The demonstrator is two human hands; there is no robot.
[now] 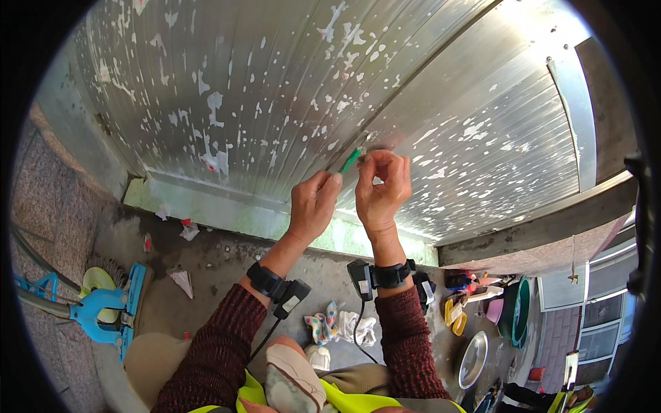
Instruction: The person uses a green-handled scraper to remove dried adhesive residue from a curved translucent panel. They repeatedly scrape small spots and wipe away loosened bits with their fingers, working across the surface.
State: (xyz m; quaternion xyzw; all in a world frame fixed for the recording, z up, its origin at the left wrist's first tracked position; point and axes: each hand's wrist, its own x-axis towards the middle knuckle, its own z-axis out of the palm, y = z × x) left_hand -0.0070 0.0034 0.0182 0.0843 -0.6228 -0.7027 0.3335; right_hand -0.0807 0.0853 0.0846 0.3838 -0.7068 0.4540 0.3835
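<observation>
A ribbed metal door [268, 103] with scattered white flecks of residue stands before me. My left hand [315, 201] is closed on a small green-handled tool [350, 160], pinched between thumb and fingers, its upper end close to the seam in the door. Just right of it, my right hand [383, 180] is raised at the door with thumb and fingertips brought together near the tool's tip. Whether anything thin is between those fingertips cannot be told. Both wrists carry black strapped devices with cables.
A pale green sill [217, 209] runs below the door. On the floor are paper scraps [190, 229], a blue mop head [98, 313], cloths [356, 328], a metal basin [473, 360] and green tubs [516, 312]. Another person's sleeve [532, 396] shows at lower right.
</observation>
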